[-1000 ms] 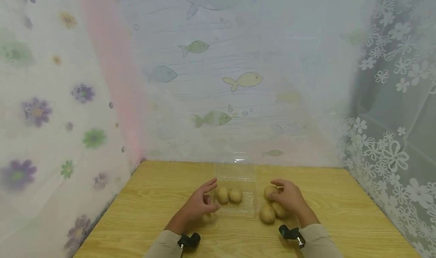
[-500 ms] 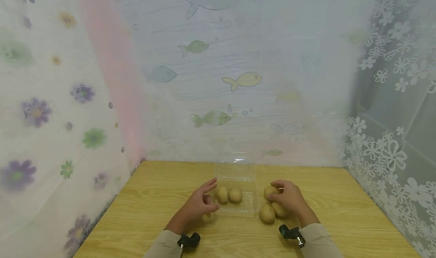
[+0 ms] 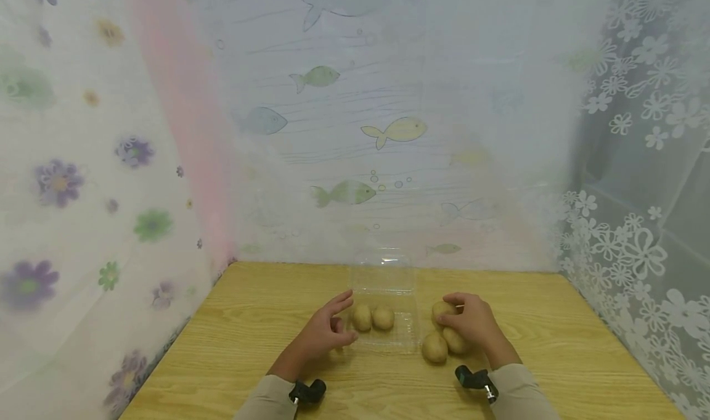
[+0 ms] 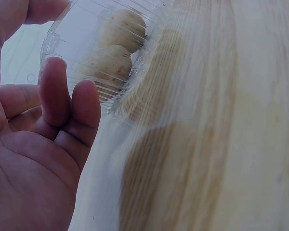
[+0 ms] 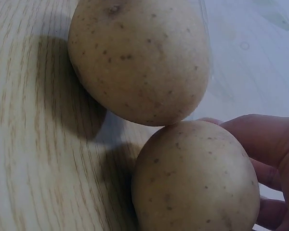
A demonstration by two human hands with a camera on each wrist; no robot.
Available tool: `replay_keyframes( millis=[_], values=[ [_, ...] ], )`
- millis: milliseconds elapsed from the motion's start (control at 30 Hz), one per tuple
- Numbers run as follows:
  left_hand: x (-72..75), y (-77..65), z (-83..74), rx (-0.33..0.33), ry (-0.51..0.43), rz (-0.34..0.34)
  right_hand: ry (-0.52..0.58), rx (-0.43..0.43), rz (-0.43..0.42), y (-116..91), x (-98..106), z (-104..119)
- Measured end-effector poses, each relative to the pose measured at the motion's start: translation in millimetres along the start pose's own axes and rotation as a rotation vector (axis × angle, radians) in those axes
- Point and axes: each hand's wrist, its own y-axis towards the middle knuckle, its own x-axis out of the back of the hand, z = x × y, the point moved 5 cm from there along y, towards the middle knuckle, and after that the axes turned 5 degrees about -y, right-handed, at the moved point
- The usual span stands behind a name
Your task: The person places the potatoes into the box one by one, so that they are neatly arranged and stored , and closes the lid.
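Observation:
In the head view my left hand [image 3: 323,330] is at the left side of a clear plastic clamshell container [image 3: 407,340], fingers loosely bent; its thumb and forefinger are at the container's edge. Inside the container two potatoes [image 3: 383,317] sit side by side on the left. My right hand [image 3: 470,320] pinches a far potato [image 3: 442,312] between thumb and fingers, right of the container. Two more potatoes, a front one [image 3: 435,348] and one under the hand [image 3: 456,341], lie on the table. The right wrist view shows a near potato [image 5: 197,178] partly hiding the fingers.
The clear lid [image 3: 383,272] stands raised at the container's back. A wood-grain table [image 3: 233,340] reaches a fish-patterned curtain [image 3: 327,136] behind. Flowered sheets hang at both sides. Black camera mounts [image 3: 308,392] sit on both wrists.
My right hand and the potato it pinches have shifted very slightly to the right. My left hand, the container and the other potatoes look still.

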Motion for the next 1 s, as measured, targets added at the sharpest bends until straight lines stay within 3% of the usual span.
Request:
replay_keyframes(
  millis=[367, 1000],
  values=[
    [0.0, 0.6, 1.1, 0.015, 0.012, -0.008, -0.009, 0.005, -0.010, -1, 9, -4],
    [0.6, -0.6, -1.9, 0.012, 0.011, -0.008, -0.001, -0.059, 0.018, 0, 18, -22]
  ],
)
